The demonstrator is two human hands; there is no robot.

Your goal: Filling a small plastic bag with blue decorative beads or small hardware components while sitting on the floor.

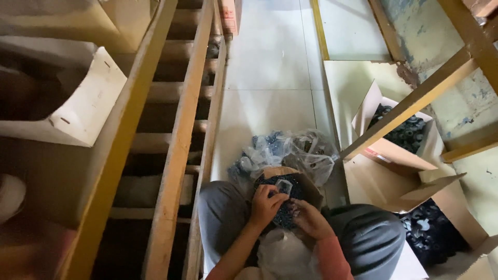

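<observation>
Seated on the floor, I look down at my knees in grey trousers. My left hand (265, 205) and my right hand (309, 218) meet over a small open cardboard box (309, 187) of dark blue-black parts between my knees. Both hands pinch a small clear plastic bag (284, 185) held above the parts. A second crumpled clear bag (282, 254) lies on my lap below the hands.
Clear plastic bags of dark parts (290, 151) lie on the white tiled floor ahead. Two open cartons of dark parts (402, 132) (433, 231) stand at the right under yellow-painted wooden beams (415, 103). A wooden rack (179, 129) with white boxes (83, 98) rises at the left.
</observation>
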